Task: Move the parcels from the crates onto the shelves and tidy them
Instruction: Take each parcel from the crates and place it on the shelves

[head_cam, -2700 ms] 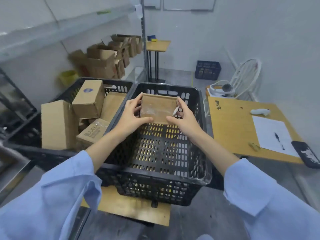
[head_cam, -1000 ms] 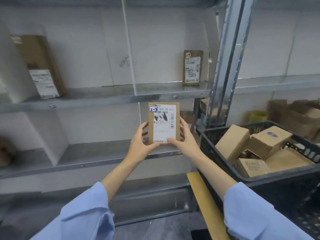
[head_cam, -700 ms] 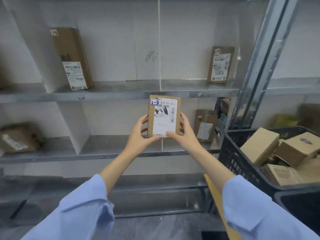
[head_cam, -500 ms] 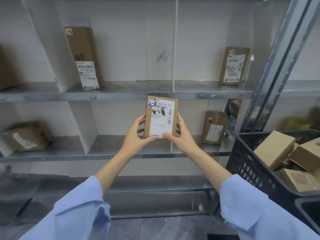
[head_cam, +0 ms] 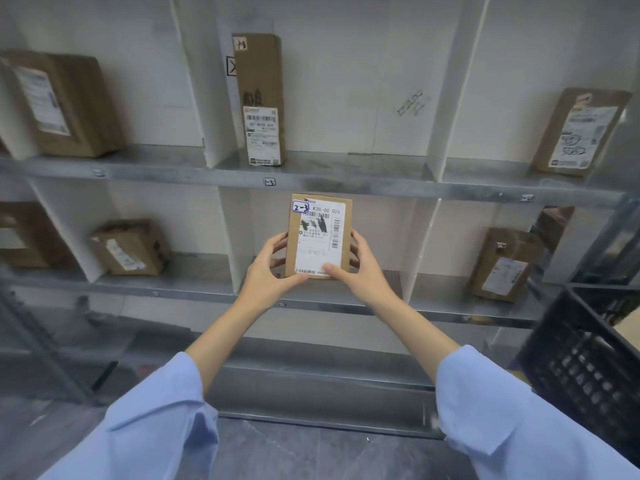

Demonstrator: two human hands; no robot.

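Parcel (head_cam: 318, 237) was held upright before the middle compartment of the lower shelf (head_cam: 346, 301), with the left hand (head_cam: 268, 271) and right hand (head_cam: 365, 271) gripping its lower sides. Side compartments held a crumpled box (head_cam: 130, 247) and a leaning box (head_cam: 502, 265). Black crate (head_cam: 588, 358) stood near on the right.

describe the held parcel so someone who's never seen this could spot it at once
On the metal shelving, find the middle bay of the second row down. In front of it the left hand and right hand hold a small flat parcel upright. Only it is off the shelves and bears a blue-edged sticker.
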